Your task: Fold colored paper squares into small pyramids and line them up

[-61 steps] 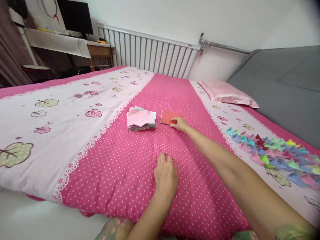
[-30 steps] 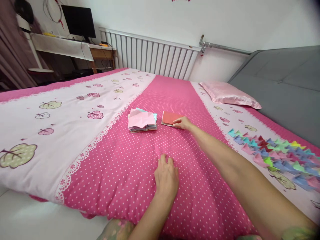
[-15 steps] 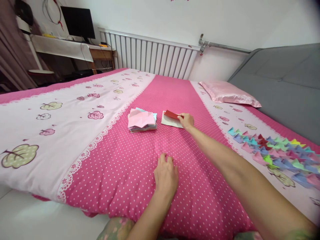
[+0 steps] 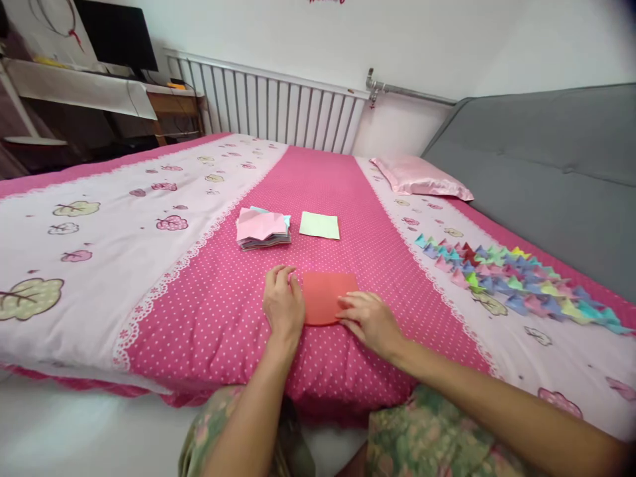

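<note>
A red paper square [image 4: 325,296] lies flat on the pink dotted bedcover [image 4: 348,192] near its front edge. My left hand [image 4: 283,306] rests palm down at the sheet's left edge, fingers together and stretched out. My right hand [image 4: 370,321] touches the sheet's lower right corner with loosely curled fingers. Farther back sit a stack of pastel papers [image 4: 262,228] and a single pale green sheet [image 4: 319,225].
Several folded coloured paper pieces [image 4: 501,275] lie in rows on the right of the bed. A pink pillow [image 4: 420,177] and grey headboard [image 4: 536,165] are at the right. A white radiator [image 4: 263,103] and a desk with monitor [image 4: 114,36] stand behind.
My right hand lifted the red sheet off the small pile, baring the green sheet, and brought it to the front by my left hand. The view shifted nearer the bed edge.
</note>
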A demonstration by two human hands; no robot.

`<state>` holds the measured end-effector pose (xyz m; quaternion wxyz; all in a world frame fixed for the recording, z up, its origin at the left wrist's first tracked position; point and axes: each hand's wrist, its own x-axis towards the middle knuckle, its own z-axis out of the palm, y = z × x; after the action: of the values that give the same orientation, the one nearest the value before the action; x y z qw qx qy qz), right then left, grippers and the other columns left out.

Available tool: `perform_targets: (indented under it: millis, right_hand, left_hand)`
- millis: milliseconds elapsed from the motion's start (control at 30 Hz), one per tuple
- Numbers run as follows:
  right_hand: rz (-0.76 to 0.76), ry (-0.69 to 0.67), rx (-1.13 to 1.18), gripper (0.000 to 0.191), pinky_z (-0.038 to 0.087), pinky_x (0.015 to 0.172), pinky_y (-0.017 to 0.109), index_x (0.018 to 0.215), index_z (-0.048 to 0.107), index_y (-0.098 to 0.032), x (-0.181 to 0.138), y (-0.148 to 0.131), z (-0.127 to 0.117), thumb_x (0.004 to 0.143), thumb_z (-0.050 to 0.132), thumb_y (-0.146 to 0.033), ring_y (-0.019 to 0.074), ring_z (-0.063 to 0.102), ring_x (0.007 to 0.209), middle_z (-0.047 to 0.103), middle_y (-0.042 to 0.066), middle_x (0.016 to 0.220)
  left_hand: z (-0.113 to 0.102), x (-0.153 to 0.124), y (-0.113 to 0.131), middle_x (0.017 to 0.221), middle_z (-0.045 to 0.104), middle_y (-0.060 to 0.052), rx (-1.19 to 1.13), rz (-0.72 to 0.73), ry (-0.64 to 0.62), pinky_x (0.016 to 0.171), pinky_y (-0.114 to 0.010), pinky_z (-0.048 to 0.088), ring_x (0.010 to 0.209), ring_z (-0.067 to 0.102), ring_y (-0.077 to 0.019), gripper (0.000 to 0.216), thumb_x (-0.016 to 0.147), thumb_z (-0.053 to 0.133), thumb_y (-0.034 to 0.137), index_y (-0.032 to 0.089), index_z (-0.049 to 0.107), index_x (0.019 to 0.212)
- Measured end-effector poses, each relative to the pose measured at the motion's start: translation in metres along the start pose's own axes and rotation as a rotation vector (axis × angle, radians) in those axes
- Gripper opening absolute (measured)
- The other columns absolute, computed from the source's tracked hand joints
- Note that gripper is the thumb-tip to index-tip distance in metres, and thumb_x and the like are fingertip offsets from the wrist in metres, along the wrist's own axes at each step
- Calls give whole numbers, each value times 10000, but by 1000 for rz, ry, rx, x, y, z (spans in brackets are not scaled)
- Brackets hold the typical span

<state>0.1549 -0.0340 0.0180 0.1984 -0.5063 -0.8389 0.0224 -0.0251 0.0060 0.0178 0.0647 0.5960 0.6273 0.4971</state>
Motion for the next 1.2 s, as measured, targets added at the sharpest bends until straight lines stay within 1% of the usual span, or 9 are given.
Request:
perform_targets:
  millis: [133,233,300,333,433,567,767,1000,1200]
  right_hand:
    - [21,-108,78,300,403,872,397,960,661,-215,-7,-6,-4,795,497,-405,227,560,988,630,85,1057]
    - [129,-19,172,403,384,908,387,1101,581,-187,5,-10,-8,863,342,-409,218,533,1038,597,99,1110]
    - [201,62,244,495,334,966,401,1269,413,-168,16,-12,-4,872,288,-435,220,438,1158,491,111,1249]
    - [185,73,284,545,287,1005,405,1323,322,-161,22,-12,0,869,274,-459,217,356,1226,409,111,1322]
    - [105,-37,347,646,178,1063,381,1379,146,-113,33,-7,21,867,205,-503,191,160,1314,212,117,1423]
    - [151,-171,243,686,98,1078,375,1375,159,-86,35,7,44,859,111,-535,187,111,1324,159,107,1436]
    - [242,-203,92,668,32,1077,353,1384,137,-143,32,16,50,853,49,-538,165,62,1329,138,43,1447]
    - [337,-230,2,712,18,1068,380,1385,145,-168,30,27,45,822,52,-594,200,53,1329,129,38,1450]
    - [396,-267,1,669,58,1059,414,1383,161,-167,25,43,34,840,156,-558,241,63,1325,130,61,1449]
  left_hand:
    - [2,-9,5,1102,537,-123,47,152,-97,861,-348,430,1020,515,-216,269,827,385,231,145,564,1009]
    - [11,-14,4,1224,488,-148,144,375,-260,947,-375,368,1126,455,-229,320,837,349,204,116,535,1082]
    - [20,-16,1,1276,451,-157,194,518,-357,1005,-390,300,1202,385,-228,364,842,314,180,90,496,1144]
    - [25,-16,-1,1300,427,-158,214,575,-412,1026,-394,266,1235,342,-224,390,841,308,174,79,461,1186]
    - [38,-17,-8,1364,336,-158,274,659,-578,1049,-387,216,1284,249,-216,486,830,329,214,65,328,1293]
    - [46,-19,-14,1393,295,-123,376,623,-721,1053,-383,187,1297,215,-207,510,843,283,258,104,273,1329]
    - [46,-16,-12,1398,290,-103,455,559,-763,1058,-376,169,1296,220,-196,499,865,205,274,127,270,1337]
    - [41,-7,-18,1401,290,-84,539,466,-716,1056,-392,161,1295,223,-211,515,868,200,406,199,307,1327]
    - [29,1,-28,1371,337,-124,618,371,-597,1038,-429,184,1273,272,-255,539,852,244,455,193,338,1313]
